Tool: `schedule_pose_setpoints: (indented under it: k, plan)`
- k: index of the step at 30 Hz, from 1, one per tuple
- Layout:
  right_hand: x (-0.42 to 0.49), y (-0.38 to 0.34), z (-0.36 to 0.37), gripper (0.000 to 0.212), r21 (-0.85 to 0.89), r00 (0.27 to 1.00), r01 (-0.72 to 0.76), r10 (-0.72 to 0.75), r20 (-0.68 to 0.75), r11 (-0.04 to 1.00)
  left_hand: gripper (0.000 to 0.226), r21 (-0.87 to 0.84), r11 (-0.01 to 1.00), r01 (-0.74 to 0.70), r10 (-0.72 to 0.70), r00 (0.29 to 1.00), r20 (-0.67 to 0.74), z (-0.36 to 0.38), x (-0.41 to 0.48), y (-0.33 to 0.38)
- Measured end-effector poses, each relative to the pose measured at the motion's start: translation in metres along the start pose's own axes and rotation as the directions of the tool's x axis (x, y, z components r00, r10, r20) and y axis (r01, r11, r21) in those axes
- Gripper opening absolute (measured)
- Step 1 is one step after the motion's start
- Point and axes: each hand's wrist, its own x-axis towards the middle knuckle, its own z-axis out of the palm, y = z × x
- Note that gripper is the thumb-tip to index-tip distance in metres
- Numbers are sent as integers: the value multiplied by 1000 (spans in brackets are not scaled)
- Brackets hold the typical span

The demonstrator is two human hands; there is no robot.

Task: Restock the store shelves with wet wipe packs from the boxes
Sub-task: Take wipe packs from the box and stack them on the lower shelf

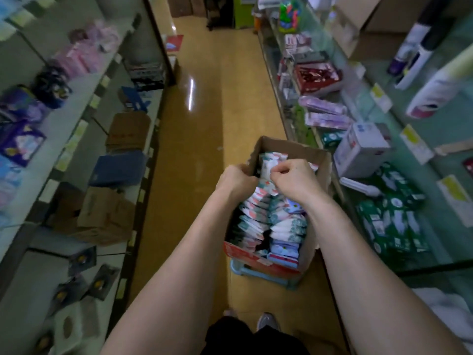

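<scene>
Pinching wet wipe packs (268, 162), right fingers (280, 172) inside box (294, 146)

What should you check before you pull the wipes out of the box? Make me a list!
1. Right hand grips packs: ok.
2. Left hand grips the box wall: ok.
3. Box rests steady on the stool: cannot tell.
4. More packs left in the box: ok.
5. Free spot for the packs on a shelf: cannot tell.
</scene>
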Motion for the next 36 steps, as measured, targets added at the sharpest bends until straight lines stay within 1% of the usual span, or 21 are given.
schedule_pose_setpoints:
  k: [4, 7, 10, 13, 15, 17, 18, 20, 22, 24, 27, 29, 32, 36]
  plan:
    - [25, 50, 16, 23, 6, 989, -138, 137, 55, 990, 43, 46, 996, 83, -88, 989, 116, 33, 35, -27]
    - [42, 90, 32, 29, -17, 966, -246, 246, 82, 969, 45, 67, 988, 139, -149, 972, 183, 56, 57, -49]
    - [54, 126, 52, 41, -10, 923, -366, 364, 122, 931, 46, 102, 981, 168, -188, 951, 244, 75, 77, -69]
    - [63, 159, 77, 46, -3, 875, -467, 462, 141, 884, 44, 126, 973, 191, -220, 933, 284, 94, 95, -85]
    - [63, 175, 92, 41, -26, 840, -519, 516, 170, 854, 42, 119, 976, 183, -211, 931, 297, 106, 104, -92]
    - [65, 188, 105, 19, 2, 807, -572, 562, 184, 820, 42, 111, 979, 170, -196, 935, 297, 118, 117, -96]
    - [69, 195, 111, 21, 21, 788, -601, 589, 178, 799, 41, 109, 981, 162, -188, 936, 297, 123, 124, -96]
    - [81, 202, 120, 31, 62, 783, -614, 597, 174, 787, 40, 104, 983, 149, -174, 937, 302, 131, 138, -96]
    - [97, 203, 127, 32, 110, 793, -605, 586, 166, 788, 40, 87, 986, 145, -164, 940, 299, 136, 152, -95]
    - [115, 198, 129, 31, 153, 820, -573, 559, 127, 805, 39, 53, 988, 144, -153, 945, 287, 139, 165, -95]
    - [146, 188, 132, 31, 165, 861, -508, 505, 61, 845, 37, 3, 990, 143, -138, 950, 281, 142, 181, -97]
    - [168, 185, 137, 34, 230, 864, -499, 501, 53, 835, 35, -20, 990, 141, -131, 956, 263, 141, 189, -97]
    - [195, 185, 145, 38, 294, 822, -562, 560, 99, 773, 34, -49, 987, 153, -136, 959, 248, 136, 196, -95]
    - [216, 187, 158, 27, 387, 733, -673, 637, 238, 630, 13, -148, 964, 221, -171, 942, 289, 128, 202, -94]
